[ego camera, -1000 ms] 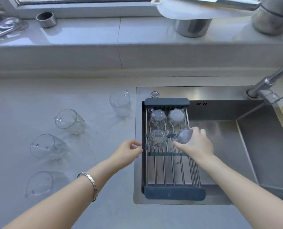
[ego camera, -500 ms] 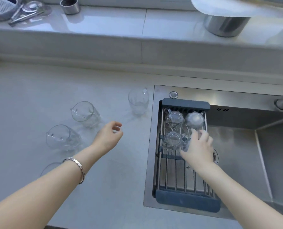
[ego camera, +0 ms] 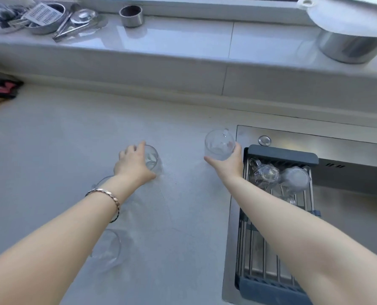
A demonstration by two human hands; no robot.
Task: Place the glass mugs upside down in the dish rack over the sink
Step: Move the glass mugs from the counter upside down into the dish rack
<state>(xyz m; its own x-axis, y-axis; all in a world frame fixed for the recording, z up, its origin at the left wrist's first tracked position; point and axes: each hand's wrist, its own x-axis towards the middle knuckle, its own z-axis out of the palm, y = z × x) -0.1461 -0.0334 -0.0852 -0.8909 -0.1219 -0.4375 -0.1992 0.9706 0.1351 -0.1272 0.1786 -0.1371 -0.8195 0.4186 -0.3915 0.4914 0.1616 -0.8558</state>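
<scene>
Clear, colourless glass mugs (ego camera: 219, 145) on a pale grey, faintly speckled bench (ego camera: 73, 137). Dark slate-blue end bars with silver steel rods on the dish rack (ego camera: 282, 155). Brushed silver sink (ego camera: 348, 146). Rose-gold and silver bracelet (ego camera: 108, 195). Glossy white sill (ego camera: 183, 36); shiny steel pot (ego camera: 348, 49) under a white lid (ego camera: 345, 20).

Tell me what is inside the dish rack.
Two upturned glass mugs sit at the far end of the dish rack. The right forearm covers much of the rest, so more mugs may be hidden.
</scene>
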